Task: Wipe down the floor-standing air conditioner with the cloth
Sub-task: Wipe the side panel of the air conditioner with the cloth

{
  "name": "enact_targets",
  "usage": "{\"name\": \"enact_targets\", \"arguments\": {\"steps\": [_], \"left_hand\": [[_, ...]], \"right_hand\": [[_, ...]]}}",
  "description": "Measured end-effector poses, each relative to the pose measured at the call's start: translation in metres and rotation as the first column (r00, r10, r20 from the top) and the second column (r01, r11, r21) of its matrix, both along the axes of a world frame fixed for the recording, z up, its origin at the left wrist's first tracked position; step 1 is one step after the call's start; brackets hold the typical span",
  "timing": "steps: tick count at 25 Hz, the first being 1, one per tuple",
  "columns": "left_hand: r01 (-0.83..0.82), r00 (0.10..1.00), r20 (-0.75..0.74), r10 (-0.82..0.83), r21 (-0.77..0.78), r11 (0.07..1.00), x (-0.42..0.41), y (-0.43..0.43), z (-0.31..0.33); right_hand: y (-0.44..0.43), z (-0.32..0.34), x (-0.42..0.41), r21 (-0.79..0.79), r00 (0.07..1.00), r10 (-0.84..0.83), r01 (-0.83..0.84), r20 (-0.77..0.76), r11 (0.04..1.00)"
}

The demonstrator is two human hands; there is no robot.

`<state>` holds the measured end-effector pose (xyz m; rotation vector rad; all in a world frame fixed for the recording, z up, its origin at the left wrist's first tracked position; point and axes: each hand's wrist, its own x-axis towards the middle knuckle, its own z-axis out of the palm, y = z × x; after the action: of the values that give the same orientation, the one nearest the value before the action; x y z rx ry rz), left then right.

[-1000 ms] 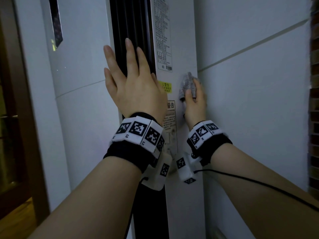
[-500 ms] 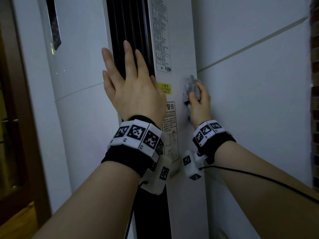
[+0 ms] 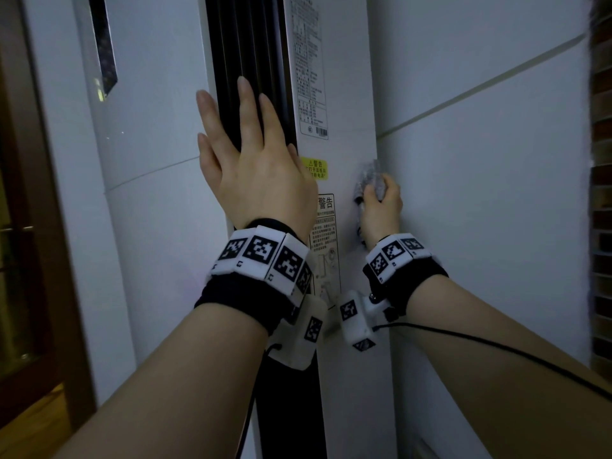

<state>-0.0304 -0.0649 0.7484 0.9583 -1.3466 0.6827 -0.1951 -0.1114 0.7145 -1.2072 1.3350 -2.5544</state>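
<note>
The right hand (image 3: pixel 381 210) and its cloth (image 3: pixel 370 178) have slid a little way down the air conditioner (image 3: pixel 344 94). The wad was level with the yellow label (image 3: pixel 314 168) a moment ago and now sits slightly below the label's top edge. The left hand (image 3: pixel 258 180) has kept its place.

The cloth is a grey, crumpled bunch with a nubbly look (the dim light hides any finer weave). The air conditioner is a tall white column with a smooth, matt side panel and a dark grille (image 3: pixel 231 44) of vertical slats.

The right hand's fingers curl round the cloth and press it to the side panel near its rear edge, just beside the wall (image 3: pixel 480 193). The left hand lies flat with its fingers spread, fingertips on the grille and thumb side towards the curved white front. Both wrists wear black bands (image 3: pixel 265 256) faced with white, square-patterned blocks. A thin black cable (image 3: pixel 496 346) trails along the right forearm.
</note>
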Motion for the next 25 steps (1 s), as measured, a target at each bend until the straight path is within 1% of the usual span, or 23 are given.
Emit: {"name": "enact_targets", "arguments": {"steps": [3,4,7,9,12,14,16,18,20,21,23,25], "left_hand": [[0.008,1.0,-0.004,-0.008,-0.003,1.0,0.001,0.0,-0.001],[0.011,1.0,-0.003,-0.011,-0.002,1.0,0.001,0.0,-0.001],[0.017,1.0,0.0,-0.017,-0.003,1.0,0.0,0.0,0.0],[0.016,1.0,-0.001,-0.016,-0.009,1.0,0.0,-0.001,0.0],[0.01,1.0,-0.006,-0.01,-0.012,1.0,0.0,-0.002,-0.001],[0.011,1.0,-0.002,-0.011,-0.01,1.0,0.0,-0.002,-0.001],[0.012,1.0,0.001,-0.012,-0.009,1.0,0.0,-0.002,-0.001],[0.011,1.0,0.003,-0.011,-0.01,1.0,0.001,-0.002,-0.001],[0.013,1.0,0.003,-0.012,-0.012,1.0,0.001,-0.002,-0.001],[0.014,1.0,0.002,-0.014,-0.013,1.0,0.002,-0.001,-0.001],[0.017,1.0,-0.001,-0.017,-0.014,1.0,0.002,0.0,0.0],[0.021,1.0,0.002,-0.021,-0.007,1.0,0.002,0.0,0.0]], "right_hand": [[0.002,-0.017,0.006,-0.073,0.989,0.057,-0.067,-0.133,0.995],[0.002,-0.019,0.003,-0.063,0.991,0.055,-0.063,-0.125,0.996],[-0.003,-0.013,-0.007,0.04,1.0,0.005,-0.006,0.024,0.999],[-0.003,-0.015,-0.004,0.032,1.0,-0.016,0.017,-0.019,0.999],[0.0,-0.027,0.003,-0.06,0.993,0.038,-0.045,-0.116,0.997],[0.0,-0.025,-0.003,-0.021,0.997,0.039,-0.04,-0.07,0.999],[-0.001,-0.021,-0.003,0.056,1.0,-0.013,0.014,-0.016,0.998],[0.0,-0.023,0.005,0.024,0.996,-0.03,0.032,-0.082,0.999],[0.005,-0.026,0.013,-0.04,0.991,0.006,-0.012,-0.136,0.999],[0.007,-0.024,0.014,-0.049,0.993,0.022,-0.028,-0.119,0.998],[0.009,-0.017,0.013,-0.016,0.997,0.04,-0.041,-0.059,0.999],[0.012,-0.018,0.019,-0.021,0.994,0.048,-0.05,-0.093,0.999]]}}
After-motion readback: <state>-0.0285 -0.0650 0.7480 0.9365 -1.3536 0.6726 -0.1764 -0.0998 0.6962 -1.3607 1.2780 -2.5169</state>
